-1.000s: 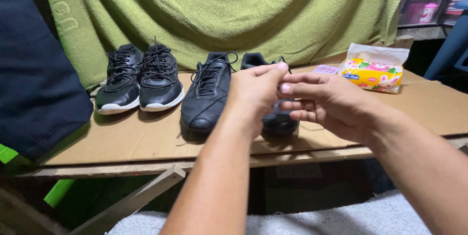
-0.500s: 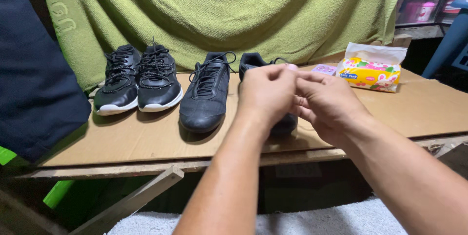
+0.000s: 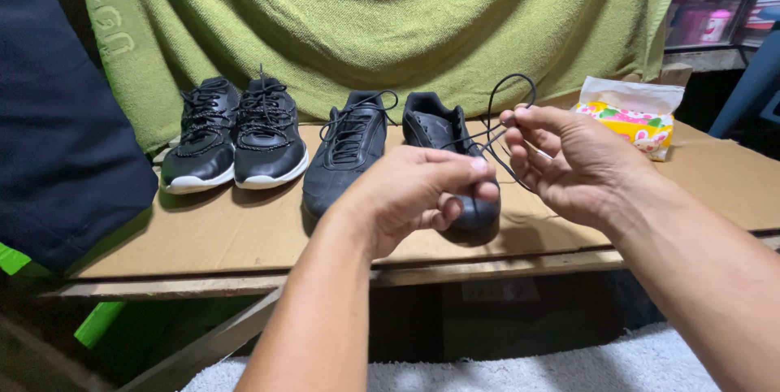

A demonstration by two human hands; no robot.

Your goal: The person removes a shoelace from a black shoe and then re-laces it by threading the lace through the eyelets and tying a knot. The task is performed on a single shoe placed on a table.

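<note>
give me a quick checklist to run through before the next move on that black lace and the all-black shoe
1. Right hand pinches the thin black shoelace between fingertips, a loop standing above them: ok.
2. Left hand grips the lace: cannot tell, its fingers are curled shut near the strand, which is hidden there.
3. All-black leather shoe sits flat on the brown cardboard sheet: ok.
4. Lace runs down to that shoe: ok.
5. Its all-black partner shoe lies beside it, apart from the lace being pulled: ok.
6. Pair of black sneakers with white soles stands apart to the left: ok.
</note>
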